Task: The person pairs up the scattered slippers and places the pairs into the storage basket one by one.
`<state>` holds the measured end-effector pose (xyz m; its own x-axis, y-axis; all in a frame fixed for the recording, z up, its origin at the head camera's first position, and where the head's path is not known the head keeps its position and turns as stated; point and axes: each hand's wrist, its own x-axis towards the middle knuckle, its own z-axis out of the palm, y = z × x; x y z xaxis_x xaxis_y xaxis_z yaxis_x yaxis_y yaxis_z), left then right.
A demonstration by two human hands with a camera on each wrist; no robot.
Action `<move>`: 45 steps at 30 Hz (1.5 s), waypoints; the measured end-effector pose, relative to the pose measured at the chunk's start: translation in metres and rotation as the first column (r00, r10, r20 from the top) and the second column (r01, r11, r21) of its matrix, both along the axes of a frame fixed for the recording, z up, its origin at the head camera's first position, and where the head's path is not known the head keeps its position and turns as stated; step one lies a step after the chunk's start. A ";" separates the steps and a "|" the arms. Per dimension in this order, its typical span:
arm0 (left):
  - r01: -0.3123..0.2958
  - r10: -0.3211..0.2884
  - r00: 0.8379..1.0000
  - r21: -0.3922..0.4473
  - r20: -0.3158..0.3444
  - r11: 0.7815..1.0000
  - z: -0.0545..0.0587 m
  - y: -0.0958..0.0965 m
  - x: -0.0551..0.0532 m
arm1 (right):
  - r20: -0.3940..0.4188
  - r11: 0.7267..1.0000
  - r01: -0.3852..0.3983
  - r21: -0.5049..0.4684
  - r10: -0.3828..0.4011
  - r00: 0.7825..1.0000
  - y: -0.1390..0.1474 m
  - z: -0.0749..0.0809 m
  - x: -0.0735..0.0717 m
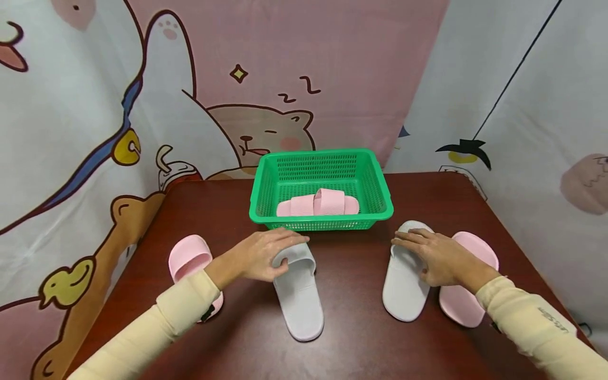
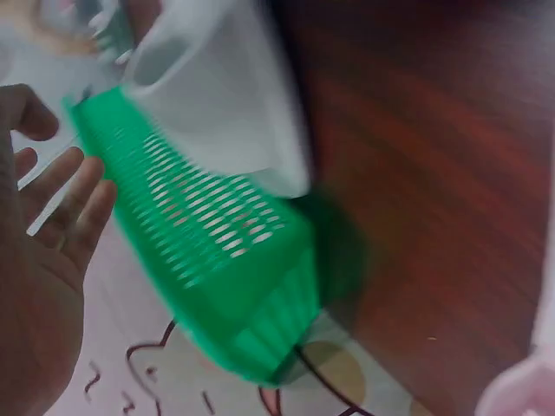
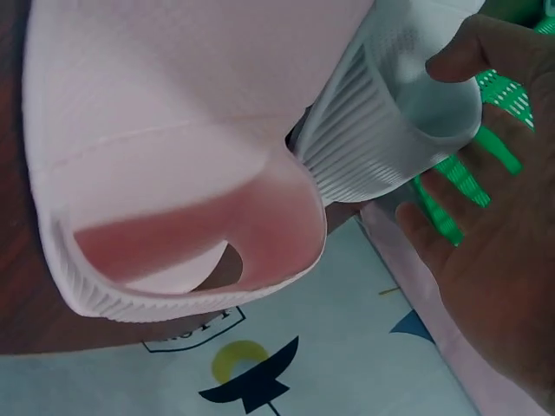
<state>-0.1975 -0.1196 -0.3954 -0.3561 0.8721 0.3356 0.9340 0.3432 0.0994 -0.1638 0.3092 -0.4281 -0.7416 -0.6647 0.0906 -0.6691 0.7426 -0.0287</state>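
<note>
Near the middle of the table lies a white slide slipper (image 1: 300, 306), its strap towards the back. My left hand (image 1: 265, 256) hovers at that strap, fingers loosely extended and thumb apart; the left wrist view shows a gap between hand and slipper. Another white slipper (image 1: 402, 290) lies to the right. Over its strap reaches my right hand (image 1: 438, 256), partly hiding it from the head view. In the right wrist view, this hand's fingers (image 3: 473, 182) are spread, with the thumb over the ribbed white strap (image 3: 364, 130). Neither hand grips anything.
A green basket (image 1: 320, 224) stands at the back with pink slippers (image 1: 330, 203) inside. One pink slipper (image 1: 190, 252) lies left of my left hand, partly under the forearm. Another pink slipper (image 1: 463, 306) lies close beside the right white one. Patterned cloth (image 1: 332, 63) hangs behind the table.
</note>
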 end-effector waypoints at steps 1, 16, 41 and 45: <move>0.013 -0.014 1.000 -0.043 -0.011 0.999 -0.006 -0.003 0.001 | 0.010 1.000 0.000 0.012 0.000 1.000 0.001 0.000 0.001; -0.024 0.025 1.000 -0.380 -0.003 0.925 -0.045 -0.012 -0.010 | 0.003 0.995 -0.050 0.086 0.050 0.999 0.005 -0.003 0.002; -0.006 -0.047 0.994 -0.480 -0.097 0.877 -0.049 0.004 -0.026 | -0.022 0.989 -0.083 0.119 0.086 0.996 0.012 -0.013 -0.017; 0.022 -0.072 0.993 -0.466 -0.091 0.885 -0.048 0.004 -0.024 | 0.000 0.994 -0.077 0.074 0.077 0.997 0.007 -0.015 -0.015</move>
<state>-0.2217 -0.1152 -0.4433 -0.2966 0.9518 -0.0786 0.9464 0.2819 -0.1574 -0.1789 0.3165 -0.4435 -0.6877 -0.7248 0.0413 -0.7244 0.6889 0.0265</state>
